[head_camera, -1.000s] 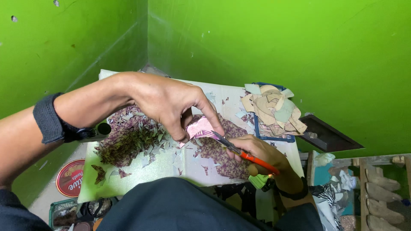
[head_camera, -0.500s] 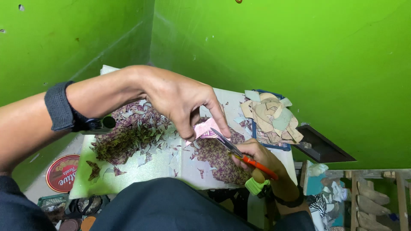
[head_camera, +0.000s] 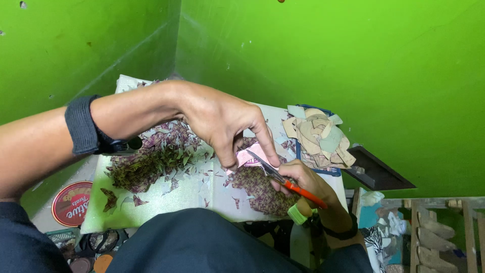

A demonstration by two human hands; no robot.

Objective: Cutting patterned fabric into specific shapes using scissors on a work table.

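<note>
pinching pink paper piece [head_camera: 251,153] | left hand [head_camera: 222,124] fingers clamped (thumb beneath) | right hand [head_camera: 301,178] gripping scissors [head_camera: 285,179]

Pink paper piece [head_camera: 251,153]; orange-handled scissors [head_camera: 288,183]; purple woven-pattern scraps [head_camera: 151,156]; beige-tan cutouts [head_camera: 316,135]; green walls [head_camera: 328,65]; black wristband [head_camera: 81,125].
</note>
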